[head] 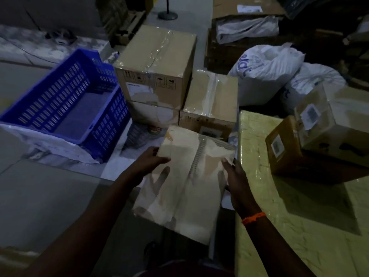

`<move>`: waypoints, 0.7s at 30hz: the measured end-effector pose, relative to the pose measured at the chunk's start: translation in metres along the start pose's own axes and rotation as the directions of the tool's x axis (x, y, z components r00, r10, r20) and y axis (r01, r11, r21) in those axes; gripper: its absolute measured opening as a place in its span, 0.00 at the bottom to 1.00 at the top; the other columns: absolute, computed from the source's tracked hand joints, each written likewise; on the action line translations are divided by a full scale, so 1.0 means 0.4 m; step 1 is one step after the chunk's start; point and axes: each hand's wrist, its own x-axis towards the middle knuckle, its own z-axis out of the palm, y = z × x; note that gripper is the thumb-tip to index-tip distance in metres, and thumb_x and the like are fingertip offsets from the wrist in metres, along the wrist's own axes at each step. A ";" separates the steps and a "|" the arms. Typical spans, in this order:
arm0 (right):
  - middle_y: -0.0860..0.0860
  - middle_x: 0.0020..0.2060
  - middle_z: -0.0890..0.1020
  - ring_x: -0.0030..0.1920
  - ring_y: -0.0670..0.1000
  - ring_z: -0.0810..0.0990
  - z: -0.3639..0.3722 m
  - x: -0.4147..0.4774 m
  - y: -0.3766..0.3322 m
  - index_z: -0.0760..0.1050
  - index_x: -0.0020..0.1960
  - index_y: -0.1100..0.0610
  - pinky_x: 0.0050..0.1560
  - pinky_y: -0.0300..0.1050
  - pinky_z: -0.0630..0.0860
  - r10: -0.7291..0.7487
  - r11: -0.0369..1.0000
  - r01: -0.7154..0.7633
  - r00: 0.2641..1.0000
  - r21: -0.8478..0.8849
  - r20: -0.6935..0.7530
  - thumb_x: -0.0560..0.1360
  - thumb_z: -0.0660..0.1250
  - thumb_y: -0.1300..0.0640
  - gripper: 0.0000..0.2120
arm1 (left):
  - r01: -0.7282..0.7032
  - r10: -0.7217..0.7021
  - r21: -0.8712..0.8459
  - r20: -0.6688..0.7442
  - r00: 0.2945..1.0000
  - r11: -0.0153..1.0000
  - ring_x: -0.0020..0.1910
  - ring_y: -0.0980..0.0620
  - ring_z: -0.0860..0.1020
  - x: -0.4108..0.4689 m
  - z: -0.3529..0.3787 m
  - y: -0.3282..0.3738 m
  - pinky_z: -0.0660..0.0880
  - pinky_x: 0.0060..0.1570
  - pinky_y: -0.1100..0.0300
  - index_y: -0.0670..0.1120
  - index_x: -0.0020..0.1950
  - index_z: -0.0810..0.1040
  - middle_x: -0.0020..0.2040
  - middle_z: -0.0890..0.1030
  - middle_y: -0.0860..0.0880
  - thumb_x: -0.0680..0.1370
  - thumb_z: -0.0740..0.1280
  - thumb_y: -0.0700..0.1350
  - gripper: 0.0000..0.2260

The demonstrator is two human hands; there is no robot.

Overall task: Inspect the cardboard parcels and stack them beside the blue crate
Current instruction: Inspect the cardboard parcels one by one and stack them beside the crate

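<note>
I hold a pale taped cardboard parcel [185,182] in front of me, above the floor. My left hand [151,159] grips its left edge and my right hand [236,180] grips its right edge. The blue crate [65,100] sits on the floor at the left, with nothing visible inside. Right of the crate, a large taped parcel [155,64] is stacked on a lower parcel [153,113]. Another taped parcel [211,98] stands beside that stack, just beyond the one I hold.
A yellow-wrapped table [279,226] at the right carries two labelled parcels [319,136]. White plastic sacks [267,70] lie behind it. An open carton with plastic [247,27] and a stand base [167,16] are at the back. White plastic sheeting [50,144] lies under the crate.
</note>
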 end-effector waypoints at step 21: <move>0.48 0.56 0.83 0.58 0.47 0.82 -0.023 -0.072 -0.111 0.76 0.58 0.48 0.64 0.63 0.78 -0.275 0.956 0.268 0.960 -0.118 -0.050 0.74 0.72 0.37 0.20 | -0.124 0.036 -0.214 -0.378 0.925 0.969 0.57 0.54 0.79 -0.165 0.046 0.050 0.75 0.47 0.63 0.49 0.66 0.69 0.63 0.77 0.48 0.79 0.69 0.53 0.19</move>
